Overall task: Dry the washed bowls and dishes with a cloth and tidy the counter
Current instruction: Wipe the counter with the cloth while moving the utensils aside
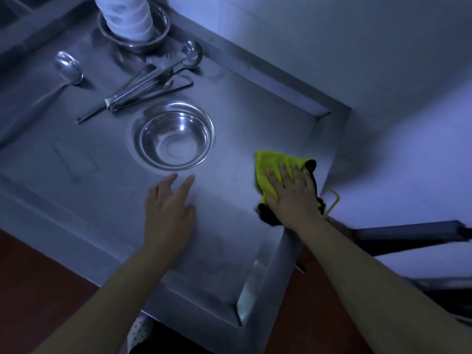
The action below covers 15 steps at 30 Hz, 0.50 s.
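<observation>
Steel counter (pixel 76 159) across most of the scene, raised rim at far and right edges. Stack of white bowls (pixel 127 16) at far left, nested in a metal basin (pixel 158 31). Empty steel bowl (pixel 173 137) upright mid-counter. Yellow cloth (pixel 270 172) (black trim) near the right edge, pressed flat under the right hand (pixel 291 192), fingers straight. Left hand (pixel 168 208) released, fingers spread, just near of the bowl. Tongs (pixel 143 90), ladle (pixel 190 56) and spoon (pixel 67 69) beyond.
</observation>
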Motion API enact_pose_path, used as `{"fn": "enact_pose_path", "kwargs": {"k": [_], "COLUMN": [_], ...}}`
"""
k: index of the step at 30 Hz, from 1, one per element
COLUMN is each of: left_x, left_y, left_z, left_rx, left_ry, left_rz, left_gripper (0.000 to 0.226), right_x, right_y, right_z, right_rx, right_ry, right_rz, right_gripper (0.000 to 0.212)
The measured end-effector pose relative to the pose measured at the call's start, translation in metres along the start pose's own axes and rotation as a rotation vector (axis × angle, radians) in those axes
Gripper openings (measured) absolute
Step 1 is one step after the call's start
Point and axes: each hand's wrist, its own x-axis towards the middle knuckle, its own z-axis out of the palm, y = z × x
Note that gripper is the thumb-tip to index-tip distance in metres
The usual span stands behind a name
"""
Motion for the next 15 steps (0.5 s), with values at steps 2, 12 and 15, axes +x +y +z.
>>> {"fn": "enact_pose_path", "kwargs": {"k": [2,12,15], "left_x": [-0.007,-0.057,-0.068], "left_y": [-0.011,-0.114,-0.148], "left_z": [-0.008,-0.081,-0.102], "left_rx": [-0.014,-0.013,-0.031], "left_ry": [-0.013,-0.031,-0.023], "left_rz": [0.035,0.069,0.044], "left_gripper": [0.059,0.055,0.054], "right_x": [-0.032,-0.172,-0.185], "right_y": [-0.027,-0.15,-0.179], "right_z": [0.001,0.007,0.008], "right_rx": [0.033,0.085,0.234], "right_ry": [-0.005,-0.065,-0.159], "right_rz": [0.007,-0.053,0.001], "right_gripper": [0.065,0.058,0.059]}}
